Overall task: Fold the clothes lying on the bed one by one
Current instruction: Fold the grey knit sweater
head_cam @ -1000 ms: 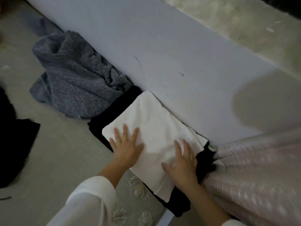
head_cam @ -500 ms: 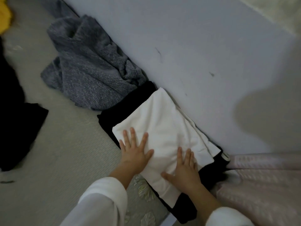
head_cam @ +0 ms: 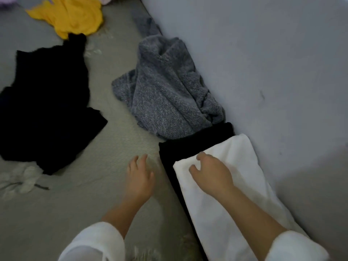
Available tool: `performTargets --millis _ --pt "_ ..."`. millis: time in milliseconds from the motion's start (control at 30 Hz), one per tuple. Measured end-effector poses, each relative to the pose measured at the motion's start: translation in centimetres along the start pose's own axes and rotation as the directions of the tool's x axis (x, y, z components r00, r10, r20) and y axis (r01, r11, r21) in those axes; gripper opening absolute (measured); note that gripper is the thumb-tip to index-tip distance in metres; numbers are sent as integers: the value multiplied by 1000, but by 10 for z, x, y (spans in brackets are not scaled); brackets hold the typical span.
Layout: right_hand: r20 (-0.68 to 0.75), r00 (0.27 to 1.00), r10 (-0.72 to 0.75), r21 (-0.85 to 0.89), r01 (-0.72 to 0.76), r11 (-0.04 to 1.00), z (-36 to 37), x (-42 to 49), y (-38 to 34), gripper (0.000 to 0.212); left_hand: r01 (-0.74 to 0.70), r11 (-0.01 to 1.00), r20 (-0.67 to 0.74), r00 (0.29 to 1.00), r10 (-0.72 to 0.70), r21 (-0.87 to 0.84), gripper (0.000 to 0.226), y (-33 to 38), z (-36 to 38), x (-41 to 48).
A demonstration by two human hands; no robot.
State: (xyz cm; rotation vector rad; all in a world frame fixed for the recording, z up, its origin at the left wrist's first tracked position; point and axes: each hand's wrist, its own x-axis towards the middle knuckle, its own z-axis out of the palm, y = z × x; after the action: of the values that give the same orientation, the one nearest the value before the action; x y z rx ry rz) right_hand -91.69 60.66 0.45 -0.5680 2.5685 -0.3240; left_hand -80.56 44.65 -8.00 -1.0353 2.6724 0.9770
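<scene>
Two grips, both loose | your right grip (head_cam: pixel 211 174) rests on the folded white garment (head_cam: pixel 237 153), fingers relaxed, pinching nothing | your left grip (head_cam: pixel 140 176) is spread over the bed (head_cam: pixel 75 213) | white garment lies on a folded black garment (head_cam: pixel 188 142) against the wall (head_cam: pixel 263 72), grey sweater (head_cam: pixel 165 95) just beside

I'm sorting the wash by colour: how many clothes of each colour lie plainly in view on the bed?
Black: 2, loose black piece and folded black piece
Grey: 1, sweater
White: 1, folded white piece
Yellow: 1, yellow piece
Total: 5
</scene>
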Motion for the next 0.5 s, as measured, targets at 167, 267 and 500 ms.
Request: performTargets --millis 167,267,500 --pt "-56 976 -211 -173 199 965 30 58 -35 41 156 981 85 982 -166 114 63 -92 -1 -3" --pt "-129 969 -212 -258 173 951 45 97 -43 54 164 977 155 971 -184 133 73 -114 4 -6" --pt "-134 990 -51 -267 14 964 57 156 -64 65 102 937 153 975 -160 333 81 -119 5 0"
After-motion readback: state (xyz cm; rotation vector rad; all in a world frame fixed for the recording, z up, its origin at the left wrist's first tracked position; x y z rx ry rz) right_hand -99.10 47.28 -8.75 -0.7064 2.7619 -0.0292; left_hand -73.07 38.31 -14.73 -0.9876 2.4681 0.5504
